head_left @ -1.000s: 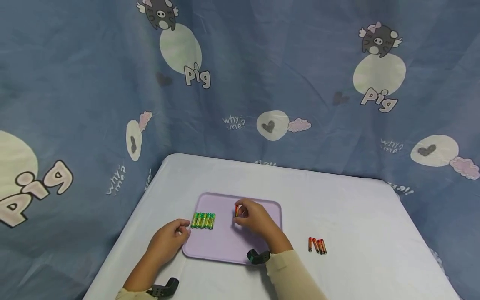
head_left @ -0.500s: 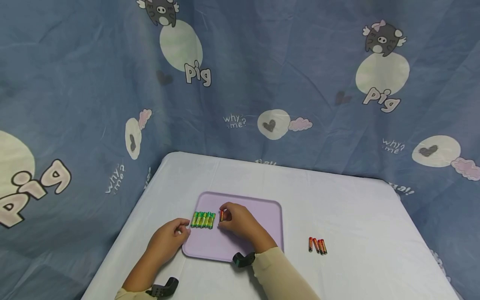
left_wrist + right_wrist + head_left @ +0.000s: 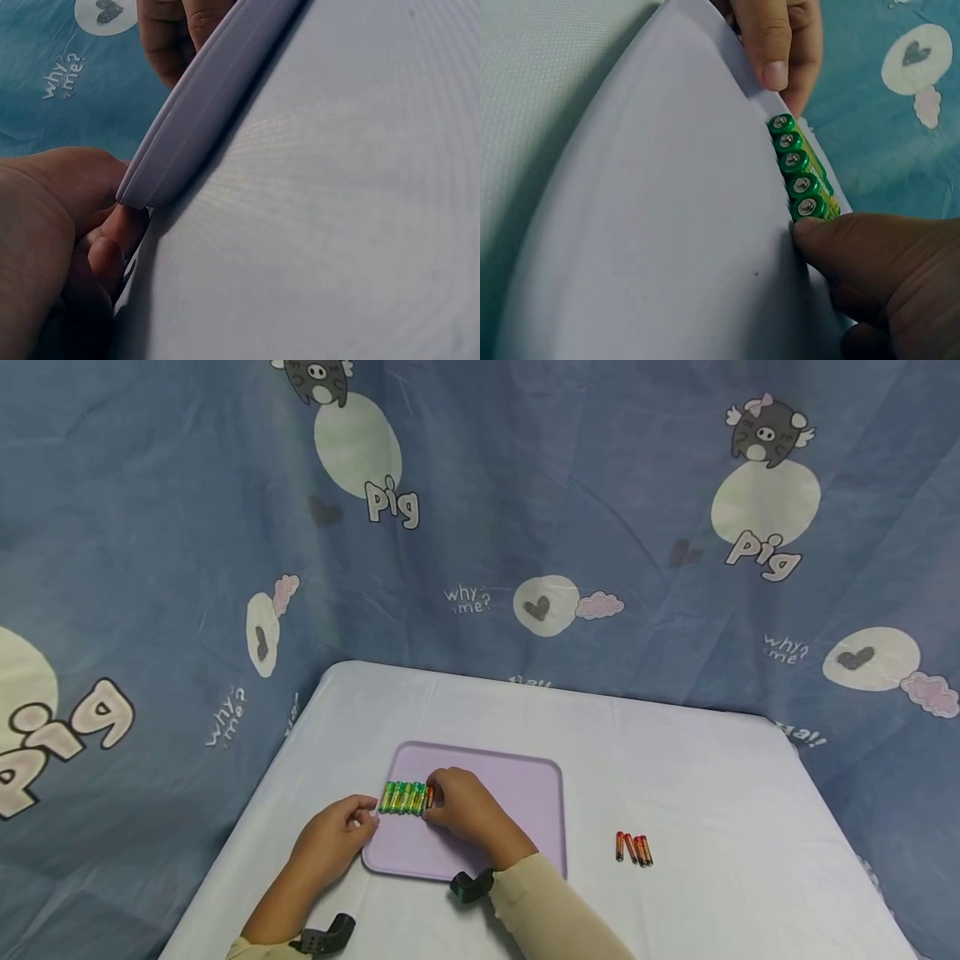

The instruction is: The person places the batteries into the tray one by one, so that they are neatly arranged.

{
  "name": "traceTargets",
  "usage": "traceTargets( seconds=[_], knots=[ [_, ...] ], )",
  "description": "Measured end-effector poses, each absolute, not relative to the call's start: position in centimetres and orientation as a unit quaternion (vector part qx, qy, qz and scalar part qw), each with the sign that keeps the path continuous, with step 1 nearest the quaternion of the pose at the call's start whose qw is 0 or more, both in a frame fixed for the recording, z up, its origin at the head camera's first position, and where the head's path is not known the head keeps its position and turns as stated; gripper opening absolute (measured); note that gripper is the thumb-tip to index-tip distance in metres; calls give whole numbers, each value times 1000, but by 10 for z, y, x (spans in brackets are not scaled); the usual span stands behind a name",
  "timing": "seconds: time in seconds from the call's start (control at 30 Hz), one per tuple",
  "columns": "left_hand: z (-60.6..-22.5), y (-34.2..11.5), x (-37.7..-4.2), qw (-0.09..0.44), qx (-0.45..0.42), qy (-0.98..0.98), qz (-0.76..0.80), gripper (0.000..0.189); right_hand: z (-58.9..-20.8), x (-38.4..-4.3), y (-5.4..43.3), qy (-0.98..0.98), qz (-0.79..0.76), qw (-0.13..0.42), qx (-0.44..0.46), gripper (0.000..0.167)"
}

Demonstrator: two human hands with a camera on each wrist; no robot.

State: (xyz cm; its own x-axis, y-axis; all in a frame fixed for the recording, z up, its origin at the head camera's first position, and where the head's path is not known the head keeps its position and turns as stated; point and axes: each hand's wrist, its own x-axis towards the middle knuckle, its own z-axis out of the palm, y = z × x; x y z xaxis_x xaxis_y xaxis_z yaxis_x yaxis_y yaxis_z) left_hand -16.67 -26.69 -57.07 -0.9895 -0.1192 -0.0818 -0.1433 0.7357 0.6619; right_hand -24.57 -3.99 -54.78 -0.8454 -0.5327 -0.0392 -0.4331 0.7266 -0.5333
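On the lilac tray (image 3: 495, 760), several green-and-yellow batteries (image 3: 401, 797) lie side by side in a row near the left edge. My right hand (image 3: 468, 806) pinches a red-and-black battery (image 3: 430, 797) between thumb and fingers, right at the row's right end. In the right wrist view its thumb tip (image 3: 810, 229) sits beside the last green battery (image 3: 808, 206) and hides the red one. My left hand (image 3: 337, 835) holds the tray's left rim, its thumb (image 3: 769, 45) over the edge and the other fingers curled outside it.
Several more red-and-black batteries (image 3: 634, 849) lie on the white tablecloth (image 3: 712, 793) to the right of the tray. A blue patterned curtain (image 3: 600, 510) hangs behind and to the left of the table. Dark cameras are strapped to both wrists.
My right hand has moved left across the tray with the red-and-black battery, bringing it up against the green row. The left hand stays at the tray's rim.
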Motion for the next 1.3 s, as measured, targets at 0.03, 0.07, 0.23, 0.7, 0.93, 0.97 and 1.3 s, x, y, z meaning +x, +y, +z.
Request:
traceTargets(
  seconds=[0.03, 0.07, 0.23, 0.7, 0.93, 0.97, 1.3],
  knots=[
    [-570, -267, -167, 17, -71, 932, 356, 32, -546, -245, -40, 925, -260, 96, -259, 41],
    [-570, -267, -167, 19, -72, 931, 357, 32, -545, -245, -41, 926, -258, 97, -256, 41],
    [-570, -267, -167, 21, -74, 931, 356, 33, -546, -242, -40, 926, -259, 96, -257, 42],
    [-569, -266, -166, 18, -69, 932, 356, 33, -544, -238, -36, 925, -259, 85, -266, 42],
    [-569, -265, -166, 12, -66, 933, 354, 33, -539, -235, -20, 918, -284, 112, -254, 62],
    [-569, -265, -166, 11, -66, 933, 354, 33, -539, -234, -16, 918, -283, 113, -253, 64],
    [-569, -266, -164, 9, -65, 933, 354, 34, -540, -222, 34, 918, -304, 80, -243, 59]
  ],
)
